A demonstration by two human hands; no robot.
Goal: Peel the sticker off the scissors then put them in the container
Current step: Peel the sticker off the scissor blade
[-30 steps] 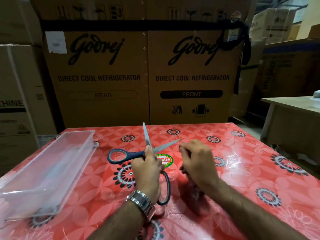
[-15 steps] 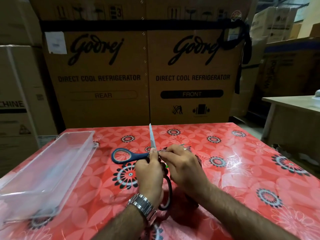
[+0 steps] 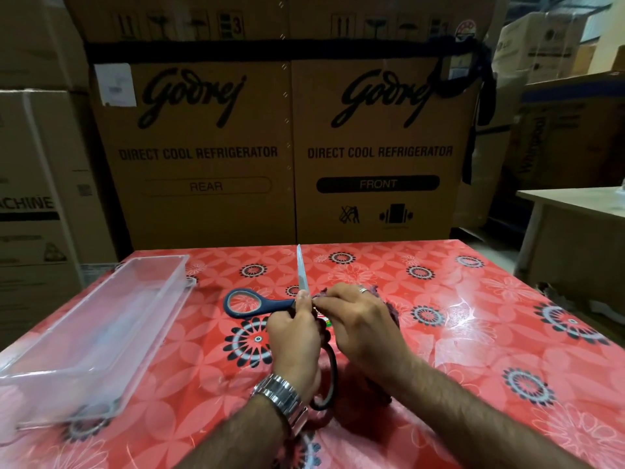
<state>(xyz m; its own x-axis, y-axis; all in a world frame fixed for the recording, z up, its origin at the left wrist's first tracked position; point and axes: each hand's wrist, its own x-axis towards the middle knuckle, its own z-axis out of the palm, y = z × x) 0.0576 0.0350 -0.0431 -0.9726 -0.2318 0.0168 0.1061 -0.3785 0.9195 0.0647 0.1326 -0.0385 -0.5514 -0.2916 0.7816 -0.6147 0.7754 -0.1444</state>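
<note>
Blue-handled scissors are held spread wide above the middle of the red flowered table. One blade points away from me; one handle loop sticks out left and the other hangs down toward me. My left hand grips them near the pivot. My right hand pinches at the pivot, its fingertips touching my left thumb. Between the hands only a sliver of the green, white and red sticker shows. The clear plastic container lies on the table's left side, with nothing in it.
Tall brown refrigerator cartons stand right behind the table's far edge. More cartons are stacked at the left. A pale table stands at the right, across a gap of floor.
My right hand moved left from the table onto the scissors at the pivot, covering the sticker. The second blade, seen pointing right a second ago, is hidden now. The scissors shifted slightly right.
</note>
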